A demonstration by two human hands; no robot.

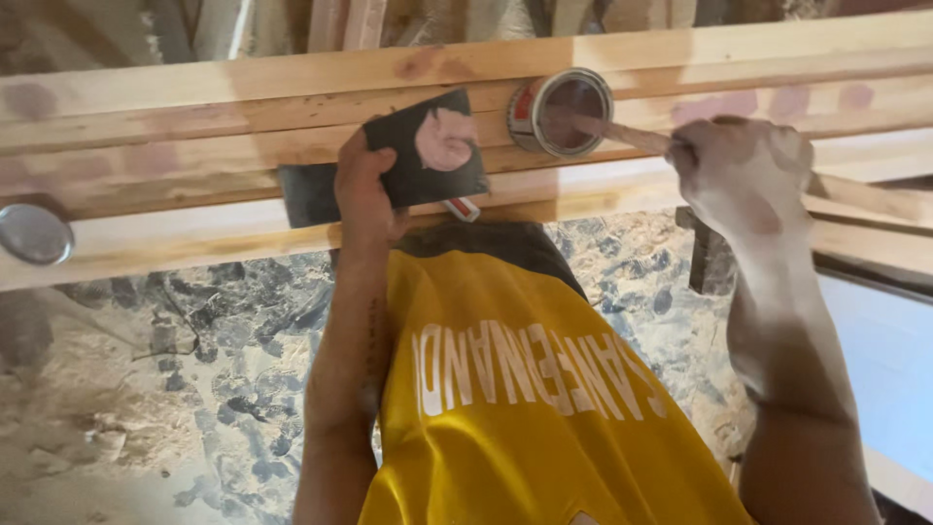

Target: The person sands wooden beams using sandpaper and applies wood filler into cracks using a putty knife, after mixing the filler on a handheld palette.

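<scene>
One view only, from a camera worn on the person's head; it looks steeply down past the yellow shirt (515, 389) onto stacked wooden boards (194, 146) close below; the dusty floor (146, 389) lies farther beneath; both forearms enter from the bottom edge.

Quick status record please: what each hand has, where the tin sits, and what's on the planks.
left hand: grip on dark flat board carrying a pinkish putty blob
right hand: grip on wooden stick, its tip inside the tin
tin: open, lying on its side on the wooden planks
planks: pinkish filled patches
round metal lid: far left, on a plank
</scene>
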